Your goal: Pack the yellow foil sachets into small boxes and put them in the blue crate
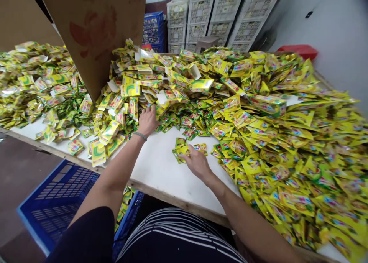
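My right hand (197,162) is closed on a small yellow-and-green sachet (181,150), just above the white tabletop (165,159). Another sachet (200,148) lies beside its fingers. My left hand (148,122), with a beaded bracelet on the wrist, reaches to the front of a heap of small yellow cardboard boxes (130,89). Its fingers are bent and close together, and the fingertips are hidden, so what they grip does not show. Between the hands, at the back, lie many loose green sachets (186,122).
A large heap of yellow sachets (287,159) covers the table's right side. An upright cardboard carton (94,33) stands behind the boxes, with another heap (43,79) on the left. Below the front edge sits a blue crate (60,198). White crates (198,21) are stacked behind.
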`<state>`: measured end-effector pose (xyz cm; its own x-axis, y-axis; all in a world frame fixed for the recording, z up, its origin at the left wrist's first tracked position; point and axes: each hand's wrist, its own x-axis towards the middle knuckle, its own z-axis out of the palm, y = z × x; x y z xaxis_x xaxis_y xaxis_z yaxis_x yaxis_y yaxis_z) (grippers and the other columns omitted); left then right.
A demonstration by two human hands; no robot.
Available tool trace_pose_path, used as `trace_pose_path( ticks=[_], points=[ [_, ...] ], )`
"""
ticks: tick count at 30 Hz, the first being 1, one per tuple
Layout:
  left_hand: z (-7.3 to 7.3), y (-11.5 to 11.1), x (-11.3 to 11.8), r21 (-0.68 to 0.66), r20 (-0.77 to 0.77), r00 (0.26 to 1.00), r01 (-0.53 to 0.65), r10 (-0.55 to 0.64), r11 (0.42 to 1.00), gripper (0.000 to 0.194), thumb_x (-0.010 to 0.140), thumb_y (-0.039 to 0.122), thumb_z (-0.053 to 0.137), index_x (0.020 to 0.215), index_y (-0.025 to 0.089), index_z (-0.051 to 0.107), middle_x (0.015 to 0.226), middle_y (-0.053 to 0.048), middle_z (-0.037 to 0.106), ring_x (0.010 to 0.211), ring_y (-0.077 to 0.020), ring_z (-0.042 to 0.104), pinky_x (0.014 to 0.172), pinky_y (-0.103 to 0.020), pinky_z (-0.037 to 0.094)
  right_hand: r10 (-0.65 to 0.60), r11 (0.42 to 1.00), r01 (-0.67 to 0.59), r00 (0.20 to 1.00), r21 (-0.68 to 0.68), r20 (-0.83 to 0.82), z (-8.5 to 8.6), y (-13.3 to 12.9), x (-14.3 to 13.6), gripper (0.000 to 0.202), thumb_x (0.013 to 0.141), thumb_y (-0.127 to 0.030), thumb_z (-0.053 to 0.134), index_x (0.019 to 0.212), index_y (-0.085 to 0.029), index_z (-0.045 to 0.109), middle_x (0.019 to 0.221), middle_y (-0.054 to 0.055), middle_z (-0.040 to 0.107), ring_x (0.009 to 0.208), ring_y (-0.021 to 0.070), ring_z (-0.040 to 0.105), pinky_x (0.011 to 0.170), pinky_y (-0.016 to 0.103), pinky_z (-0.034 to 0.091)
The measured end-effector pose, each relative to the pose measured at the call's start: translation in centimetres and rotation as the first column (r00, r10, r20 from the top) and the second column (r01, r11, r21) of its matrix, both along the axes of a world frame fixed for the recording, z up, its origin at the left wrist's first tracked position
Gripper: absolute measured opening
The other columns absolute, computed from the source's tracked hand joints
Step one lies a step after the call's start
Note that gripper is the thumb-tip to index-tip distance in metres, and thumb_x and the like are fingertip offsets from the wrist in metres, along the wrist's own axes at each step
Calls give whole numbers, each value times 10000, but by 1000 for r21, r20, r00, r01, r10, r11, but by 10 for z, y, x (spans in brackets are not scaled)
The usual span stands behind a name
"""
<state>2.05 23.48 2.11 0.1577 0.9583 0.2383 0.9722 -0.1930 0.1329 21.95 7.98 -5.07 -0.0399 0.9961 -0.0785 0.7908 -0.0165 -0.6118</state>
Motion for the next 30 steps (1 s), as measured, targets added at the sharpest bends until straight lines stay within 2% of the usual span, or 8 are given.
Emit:
trace_pose_path(
  ticks=[3, 8, 13, 17, 20, 22, 26, 30],
  points=[
    [-9, -8, -7, 40, 28, 1000, 0, -1, 999, 512, 793, 197, 673, 1291, 110, 593, 1115, -190, 690, 1077, -339, 617, 904, -399, 451, -32, 998, 33, 999, 46, -11, -2, 5, 16, 204, 895, -286, 581, 1057, -165, 610, 765, 62, 694, 738, 233, 637, 670, 294, 406],
    [-5, -58, -26, 155, 327, 941, 41, -90, 987, 171, 834, 250, 595, 937, 188, 718, 874, -62, 721, 793, -205, 632, 733, -297, 455, 52, 987, -19, 976, 157, -209, -3, 3, 22, 147, 877, -320, 588, 944, -193, 625, 841, 76, 709, 793, 233, 651, 729, 323, 477],
    [13, -100, -27, -99, 573, 799, 289, -183, 952, 166, 754, 325, 719, 804, 168, 703, 703, 4, 664, 667, -142, 562, 634, -254, 416, 288, 931, -131, 837, 341, -466, 13, 1, 23, 220, 835, -320, 673, 1031, -219, 680, 1297, 112, 661, 1224, 260, 602, 1050, 411, 455],
    [-12, -106, -7, -288, 908, 418, 565, 32, 773, 328, 684, 372, 830, 875, 146, 689, 783, -23, 723, 705, -153, 637, 676, -265, 478, 207, 978, -152, 814, 145, -543, 14, 1, 20, 330, 792, -364, 725, 1081, -208, 694, 1072, 80, 743, 1013, 253, 682, 935, 409, 525],
    [-46, -108, 12, -259, 962, 85, 588, 260, 766, 489, 637, 346, 885, 1009, 160, 627, 848, -37, 759, 776, -180, 702, 781, -312, 530, 51, 998, -60, 782, 6, -622, 4, 4, 18, 344, 781, -435, 727, 1023, -193, 692, 926, 51, 753, 859, 224, 690, 827, 370, 554],
    [-64, -110, 21, -266, 940, -15, 591, 340, 762, 557, 609, 327, 911, 1034, 166, 590, 855, -44, 771, 799, -195, 723, 812, -341, 545, -5, 1000, -16, 737, -25, -675, -2, 6, 18, 369, 766, -467, 734, 1005, -191, 684, 943, 52, 755, 878, 220, 689, 831, 359, 554],
    [-74, -112, 22, -290, 934, -16, 554, 358, 780, 544, 574, 324, 932, 957, 157, 584, 817, -40, 770, 791, -204, 733, 827, -358, 558, -60, 998, 51, 744, -33, -666, 2, 8, 23, 353, 742, -463, 753, 947, -188, 669, 908, 48, 750, 823, 207, 678, 800, 349, 554],
    [-68, -114, 20, -343, 936, 146, 593, 321, 729, 470, 623, 341, 904, 959, 147, 640, 795, -24, 746, 779, -192, 718, 788, -325, 561, -123, 955, 278, 695, 107, -708, 15, 11, 30, 341, 788, -468, 714, 988, -201, 644, 960, 54, 749, 842, 200, 677, 808, 336, 550]
  ],
)
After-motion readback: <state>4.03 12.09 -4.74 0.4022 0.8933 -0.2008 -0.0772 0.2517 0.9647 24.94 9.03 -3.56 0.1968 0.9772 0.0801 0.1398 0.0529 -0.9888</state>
